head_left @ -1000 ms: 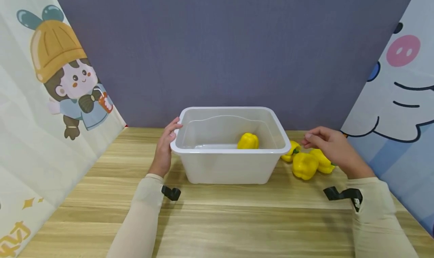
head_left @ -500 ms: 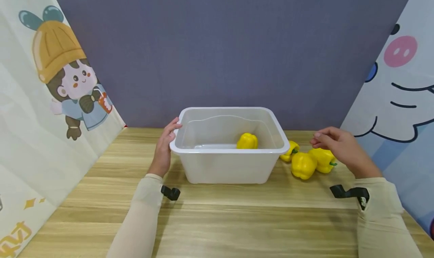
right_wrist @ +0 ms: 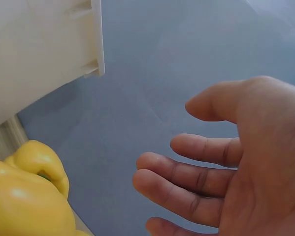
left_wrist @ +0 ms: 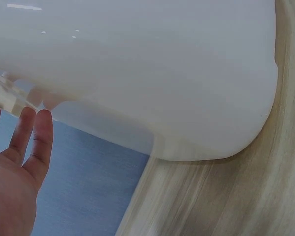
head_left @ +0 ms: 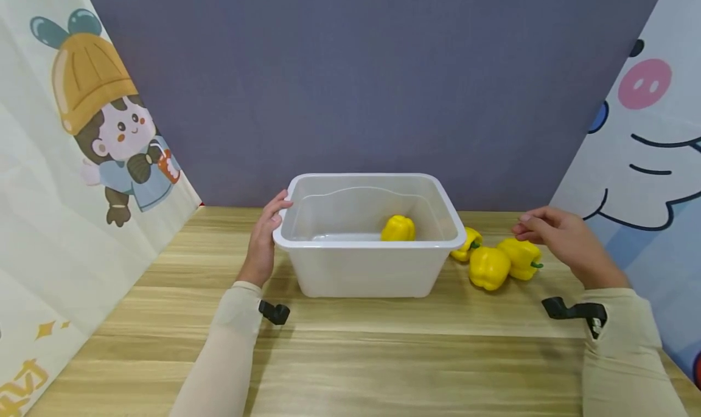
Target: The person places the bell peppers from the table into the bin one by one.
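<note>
My left hand point(head_left: 264, 237) rests against the left side of a white plastic bin point(head_left: 364, 271), its fingertips at the rim. Those fingers point(left_wrist: 42, 140) look fairly straight in the left wrist view; the thumb is hidden there. Inside the bin, toward the right, lies a yellow bell pepper point(head_left: 398, 228). On the table beside the bin sit three more: one bell pepper point(head_left: 467, 245) close to its wall, another bell pepper point(head_left: 489, 268) in front, and a bell pepper point(head_left: 523, 257) nearest my right hand point(head_left: 566, 240). That hand hovers just above and right of them, holding nothing, fingers loosely bent.
A wood-grain table point(head_left: 383, 362) carries everything. Behind the bin rises a grey-blue partition point(head_left: 350, 88). Cartoon-printed cloth walls flank both sides, the left cloth point(head_left: 49, 210) and the right cloth point(head_left: 652, 179). Each wrist wears a black camera mount, such as the right mount point(head_left: 575, 310).
My right hand has drifted to the right, away from the bin, uncovering more of the rightmost pepper and its stem. My left hand and the bin hold the same relation.
</note>
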A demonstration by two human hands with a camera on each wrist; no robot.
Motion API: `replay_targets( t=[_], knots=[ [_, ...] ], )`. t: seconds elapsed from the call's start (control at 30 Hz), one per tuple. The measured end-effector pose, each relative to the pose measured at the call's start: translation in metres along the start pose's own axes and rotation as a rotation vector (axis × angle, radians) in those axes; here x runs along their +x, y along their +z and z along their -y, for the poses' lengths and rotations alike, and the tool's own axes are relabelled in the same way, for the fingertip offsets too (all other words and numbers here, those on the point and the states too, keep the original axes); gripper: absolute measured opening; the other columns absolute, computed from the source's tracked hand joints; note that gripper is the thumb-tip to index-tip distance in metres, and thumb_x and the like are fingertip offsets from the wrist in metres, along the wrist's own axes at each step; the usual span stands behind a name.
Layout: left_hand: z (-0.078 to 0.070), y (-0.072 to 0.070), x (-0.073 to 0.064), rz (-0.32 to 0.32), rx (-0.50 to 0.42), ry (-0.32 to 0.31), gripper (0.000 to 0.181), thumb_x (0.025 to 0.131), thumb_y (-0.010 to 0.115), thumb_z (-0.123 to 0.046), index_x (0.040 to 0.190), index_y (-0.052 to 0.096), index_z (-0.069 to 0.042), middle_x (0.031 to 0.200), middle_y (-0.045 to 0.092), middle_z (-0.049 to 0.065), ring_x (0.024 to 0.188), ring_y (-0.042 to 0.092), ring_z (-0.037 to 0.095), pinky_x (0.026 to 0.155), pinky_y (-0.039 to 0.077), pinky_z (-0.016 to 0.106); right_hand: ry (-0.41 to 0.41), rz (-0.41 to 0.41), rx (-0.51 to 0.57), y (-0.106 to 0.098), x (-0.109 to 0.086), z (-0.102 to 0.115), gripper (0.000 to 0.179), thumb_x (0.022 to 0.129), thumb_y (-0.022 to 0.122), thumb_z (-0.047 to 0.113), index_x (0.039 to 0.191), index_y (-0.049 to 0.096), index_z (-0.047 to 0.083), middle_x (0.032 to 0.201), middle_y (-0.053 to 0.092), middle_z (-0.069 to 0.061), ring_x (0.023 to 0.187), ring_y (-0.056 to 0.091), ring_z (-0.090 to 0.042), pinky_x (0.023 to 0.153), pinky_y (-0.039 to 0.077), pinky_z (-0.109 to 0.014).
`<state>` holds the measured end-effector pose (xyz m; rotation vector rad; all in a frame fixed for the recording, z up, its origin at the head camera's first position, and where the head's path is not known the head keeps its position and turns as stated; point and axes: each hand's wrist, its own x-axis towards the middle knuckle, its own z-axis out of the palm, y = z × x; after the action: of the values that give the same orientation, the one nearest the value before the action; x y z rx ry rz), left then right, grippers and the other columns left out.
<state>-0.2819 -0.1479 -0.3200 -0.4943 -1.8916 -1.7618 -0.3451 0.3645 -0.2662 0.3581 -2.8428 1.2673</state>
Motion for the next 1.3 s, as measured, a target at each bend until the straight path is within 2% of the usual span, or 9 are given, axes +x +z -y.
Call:
replay_targets(
  t=[0.07,0.23,0.37,0.47,0.63,1.0,1.17,1.3],
  knots=[
    [-0.002,0.001,0.000,-0.001,0.001,0.000,0.039,0.096,0.030,-0.012,0.123,0.044,0.012,0.148,0.028,0.016,0.136,0.022,0.025,0.104,0.022,0.043,0.000,0.004,-0.009,0.000,0.000,-0.002,0.058,0.091,0.042,0.054,0.121,0.048,0.005,0.115,0.058,-0.017,0.093,0.063,-0.016,0.077,0.050,-0.025],
    [-0.001,0.001,0.001,0.001,0.000,0.001,0.038,0.096,0.030,-0.011,0.122,0.043,0.014,0.147,0.028,0.017,0.136,0.022,0.024,0.103,0.023,0.040,0.000,0.041,-0.065,-0.002,0.001,-0.007,0.059,0.092,0.040,0.054,0.121,0.047,0.004,0.116,0.059,-0.017,0.095,0.062,-0.018,0.085,0.047,-0.041],
    [0.000,0.000,0.001,0.002,0.008,0.001,0.039,0.096,0.030,-0.012,0.123,0.044,0.013,0.147,0.028,0.017,0.136,0.022,0.024,0.104,0.023,0.042,0.012,0.051,-0.084,-0.004,0.002,-0.013,0.061,0.091,0.039,0.055,0.121,0.046,0.002,0.118,0.058,-0.019,0.097,0.062,-0.020,0.082,0.049,-0.037],
    [0.000,0.000,0.001,-0.003,0.008,0.004,0.039,0.096,0.030,-0.012,0.122,0.045,0.012,0.147,0.028,0.016,0.136,0.023,0.024,0.104,0.022,0.042,0.038,0.049,-0.081,-0.006,0.002,-0.018,0.065,0.090,0.039,0.057,0.122,0.046,0.001,0.119,0.056,-0.021,0.100,0.060,-0.026,0.082,0.049,-0.035],
    [0.002,-0.001,0.001,-0.004,-0.002,0.002,0.039,0.096,0.030,-0.012,0.123,0.044,0.013,0.147,0.029,0.014,0.136,0.023,0.024,0.104,0.023,0.040,0.070,0.035,-0.086,-0.009,0.002,-0.027,0.071,0.088,0.039,0.062,0.124,0.045,0.000,0.121,0.054,-0.022,0.105,0.056,-0.033,0.087,0.046,-0.043],
    [0.003,-0.001,0.001,0.005,-0.005,-0.002,0.040,0.096,0.030,-0.013,0.123,0.044,0.013,0.148,0.029,0.013,0.137,0.022,0.023,0.105,0.022,0.041,0.085,0.014,-0.064,-0.014,0.003,-0.049,0.070,0.089,0.039,0.060,0.125,0.044,0.000,0.120,0.054,-0.019,0.099,0.060,-0.024,0.091,0.042,-0.048],
    [0.003,-0.001,0.001,0.007,0.002,0.001,0.039,0.097,0.029,-0.013,0.124,0.045,0.011,0.148,0.028,0.014,0.137,0.022,0.024,0.104,0.023,0.041,0.093,-0.002,-0.090,-0.015,0.004,-0.054,0.070,0.088,0.040,0.060,0.124,0.045,-0.001,0.118,0.056,-0.020,0.092,0.063,-0.017,0.086,0.046,-0.046],
    [0.002,-0.001,0.001,0.008,0.010,-0.006,0.039,0.097,0.029,-0.013,0.124,0.045,0.011,0.148,0.028,0.013,0.136,0.022,0.023,0.104,0.023,0.042,0.095,-0.016,-0.135,-0.015,0.004,-0.057,0.067,0.091,0.038,0.058,0.124,0.047,0.001,0.117,0.056,-0.021,0.095,0.062,-0.025,0.079,0.046,-0.046]
  ],
)
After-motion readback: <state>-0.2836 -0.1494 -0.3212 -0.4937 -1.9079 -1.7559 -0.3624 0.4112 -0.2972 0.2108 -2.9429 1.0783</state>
